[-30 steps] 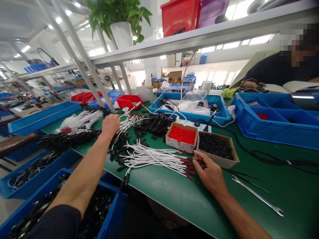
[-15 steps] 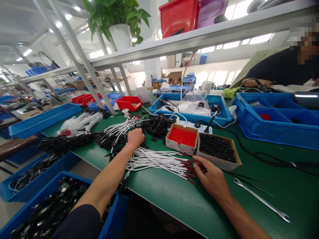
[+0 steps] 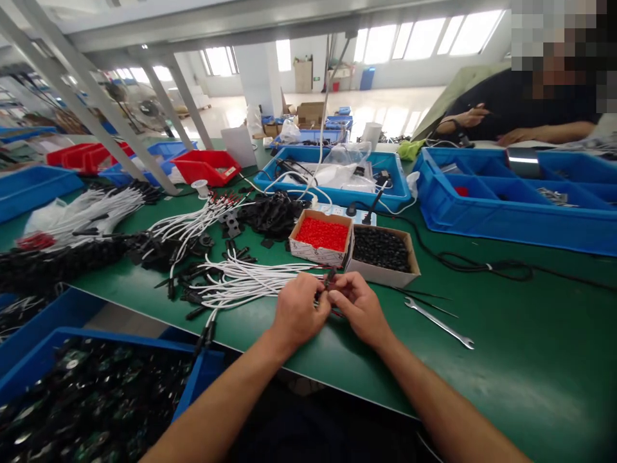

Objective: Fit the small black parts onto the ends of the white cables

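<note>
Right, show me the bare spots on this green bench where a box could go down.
Bare green table lies right of the wrench, between the black cable and the near edge. Left of both hands it is crowded: white wires, black parts, and the red-bead box behind.

White wires (image 3: 250, 281) with red-black ends, fanned flat on green table, tips pinched between both hands

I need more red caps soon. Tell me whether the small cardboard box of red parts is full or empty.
Full: the open cardboard box shows red parts nearly to its rim, upright beside the box of black parts.
</note>
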The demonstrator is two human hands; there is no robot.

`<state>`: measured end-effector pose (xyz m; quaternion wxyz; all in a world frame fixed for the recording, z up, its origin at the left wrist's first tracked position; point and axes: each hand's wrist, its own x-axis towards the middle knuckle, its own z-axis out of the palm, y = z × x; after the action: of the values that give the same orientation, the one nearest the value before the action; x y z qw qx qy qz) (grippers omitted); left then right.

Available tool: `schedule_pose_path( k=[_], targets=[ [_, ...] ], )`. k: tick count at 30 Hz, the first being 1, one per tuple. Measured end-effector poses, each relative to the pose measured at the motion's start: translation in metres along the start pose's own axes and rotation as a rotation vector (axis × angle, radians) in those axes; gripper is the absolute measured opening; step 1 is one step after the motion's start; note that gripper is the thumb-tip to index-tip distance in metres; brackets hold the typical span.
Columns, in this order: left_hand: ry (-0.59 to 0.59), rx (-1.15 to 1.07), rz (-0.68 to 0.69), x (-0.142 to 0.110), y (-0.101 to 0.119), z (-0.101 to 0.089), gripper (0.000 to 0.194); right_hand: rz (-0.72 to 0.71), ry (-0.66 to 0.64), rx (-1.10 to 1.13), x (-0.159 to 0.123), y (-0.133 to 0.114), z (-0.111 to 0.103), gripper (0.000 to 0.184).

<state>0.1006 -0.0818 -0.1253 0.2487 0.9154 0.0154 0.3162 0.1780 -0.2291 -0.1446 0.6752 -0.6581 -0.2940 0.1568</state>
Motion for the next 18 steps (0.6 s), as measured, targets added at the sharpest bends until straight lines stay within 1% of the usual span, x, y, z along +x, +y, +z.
schedule_pose_path(
  k=[2, 4, 6, 8, 9, 11, 13, 14, 16, 18],
  targets=[
    [-0.01, -0.032, 0.052, -0.011, 0.014, 0.017, 0.006, 0.013, -0.009, 0.041, 0.0, 0.002, 0.0, 0.026],
    [-0.03, -0.064, 0.066, -0.014, 0.014, 0.023, 0.006, 0.05, -0.03, 0.067, 0.002, 0.002, -0.003, 0.027],
    [-0.07, -0.093, 0.069, -0.013, 0.007, 0.018, 0.002, 0.093, -0.039, 0.098, 0.004, 0.001, -0.006, 0.029],
    [-0.139, -0.077, 0.059, -0.011, -0.001, 0.005, 0.011, 0.117, -0.011, 0.153, 0.006, -0.002, -0.01, 0.029],
    [-0.196, -0.04, 0.056, -0.011, -0.005, -0.002, 0.013, 0.119, 0.015, 0.205, 0.006, -0.004, -0.011, 0.029],
    [-0.354, 0.072, 0.072, -0.012, -0.012, -0.014, 0.013, 0.124, 0.066, 0.345, 0.007, -0.009, -0.015, 0.029],
    [-0.498, 0.181, 0.115, -0.013, -0.021, -0.02, 0.011, 0.134, 0.097, 0.481, 0.008, -0.013, -0.019, 0.028],
    [-0.544, 0.216, 0.137, -0.013, -0.025, -0.021, 0.01, 0.141, 0.104, 0.533, 0.009, -0.015, -0.021, 0.028],
    [-0.588, 0.254, 0.168, -0.012, -0.031, -0.019, 0.013, 0.141, 0.117, 0.592, 0.011, -0.017, -0.025, 0.028],
    [-0.584, 0.266, 0.186, -0.01, -0.034, -0.016, 0.018, 0.122, 0.143, 0.61, 0.011, -0.02, -0.028, 0.029]
  ],
)
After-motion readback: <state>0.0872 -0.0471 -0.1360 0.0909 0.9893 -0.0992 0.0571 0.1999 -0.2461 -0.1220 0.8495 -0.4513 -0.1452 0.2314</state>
